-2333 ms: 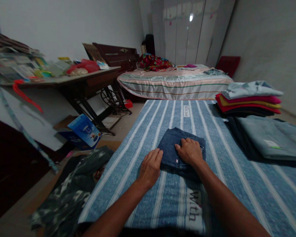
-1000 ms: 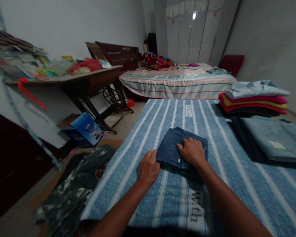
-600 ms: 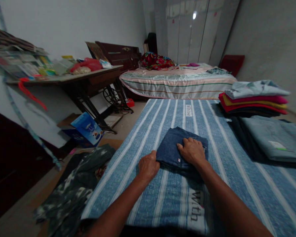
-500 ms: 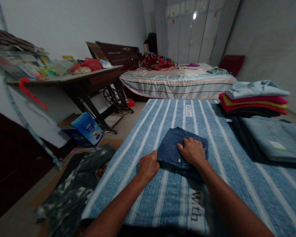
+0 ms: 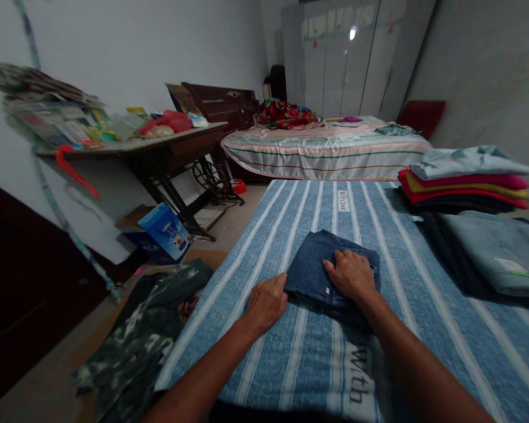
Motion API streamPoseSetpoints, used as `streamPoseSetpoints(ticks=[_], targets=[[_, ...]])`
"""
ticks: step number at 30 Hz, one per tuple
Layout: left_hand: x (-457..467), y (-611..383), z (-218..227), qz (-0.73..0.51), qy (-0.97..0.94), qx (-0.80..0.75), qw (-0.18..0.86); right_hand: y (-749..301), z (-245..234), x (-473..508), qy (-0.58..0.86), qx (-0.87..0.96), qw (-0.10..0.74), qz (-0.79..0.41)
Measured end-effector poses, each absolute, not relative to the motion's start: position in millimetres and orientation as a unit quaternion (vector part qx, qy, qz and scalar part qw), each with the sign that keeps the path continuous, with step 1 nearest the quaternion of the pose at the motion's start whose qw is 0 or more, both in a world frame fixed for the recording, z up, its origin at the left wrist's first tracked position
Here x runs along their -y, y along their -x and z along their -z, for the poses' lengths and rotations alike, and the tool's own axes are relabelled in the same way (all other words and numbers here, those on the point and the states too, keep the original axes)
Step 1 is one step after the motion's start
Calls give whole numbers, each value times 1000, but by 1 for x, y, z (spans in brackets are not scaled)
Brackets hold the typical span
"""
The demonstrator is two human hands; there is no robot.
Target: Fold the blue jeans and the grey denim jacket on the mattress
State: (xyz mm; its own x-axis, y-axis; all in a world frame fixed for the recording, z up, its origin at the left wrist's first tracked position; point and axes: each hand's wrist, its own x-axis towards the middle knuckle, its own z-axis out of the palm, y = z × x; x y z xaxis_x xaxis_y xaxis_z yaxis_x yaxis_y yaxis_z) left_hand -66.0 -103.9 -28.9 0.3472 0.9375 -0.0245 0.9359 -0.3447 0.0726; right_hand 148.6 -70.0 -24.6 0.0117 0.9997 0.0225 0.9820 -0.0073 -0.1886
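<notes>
A folded pair of dark blue jeans [image 5: 311, 267] lies in the middle of a blue, white-striped sheet [image 5: 291, 364]. My right hand [image 5: 351, 275] rests flat on top of the jeans, towards their right side, with the fingers stretched out. My left hand [image 5: 264, 302] is at the near left edge of the jeans. Its fingers are curled against that edge and seem tucked under the fold.
A stack of folded clothes in red, yellow and pale blue [image 5: 462, 176] sits at the right, with grey-blue folded garments [image 5: 498, 252] nearer. Camouflage cloth [image 5: 145, 329] lies on the floor at the left by a blue box [image 5: 165, 232]. A cluttered table [image 5: 176, 138] and a bed [image 5: 326, 150] stand behind.
My left hand slid off the top of the jeans to their left edge and curled its fingers there. My right hand stayed on top. The view shifted slightly.
</notes>
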Motion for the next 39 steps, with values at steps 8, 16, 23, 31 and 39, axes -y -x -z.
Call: streamPoseSetpoints(ticks=[8, 16, 23, 31, 39], targets=[[104, 68, 34, -20, -822, -568, 25, -149, 25, 69, 705, 704, 70, -58], [109, 62, 32, -79, -766, -631, 93, -149, 25, 69, 706, 704, 59, -57], [107, 62, 35, -73, -761, -636, 103, -149, 28, 69, 702, 708, 67, -49], [106, 70, 44, -73, -797, -596, 67, -150, 29, 68, 702, 707, 66, -54], [103, 75, 49, -48, -829, -557, -3, -150, 28, 69, 700, 709, 68, -57]])
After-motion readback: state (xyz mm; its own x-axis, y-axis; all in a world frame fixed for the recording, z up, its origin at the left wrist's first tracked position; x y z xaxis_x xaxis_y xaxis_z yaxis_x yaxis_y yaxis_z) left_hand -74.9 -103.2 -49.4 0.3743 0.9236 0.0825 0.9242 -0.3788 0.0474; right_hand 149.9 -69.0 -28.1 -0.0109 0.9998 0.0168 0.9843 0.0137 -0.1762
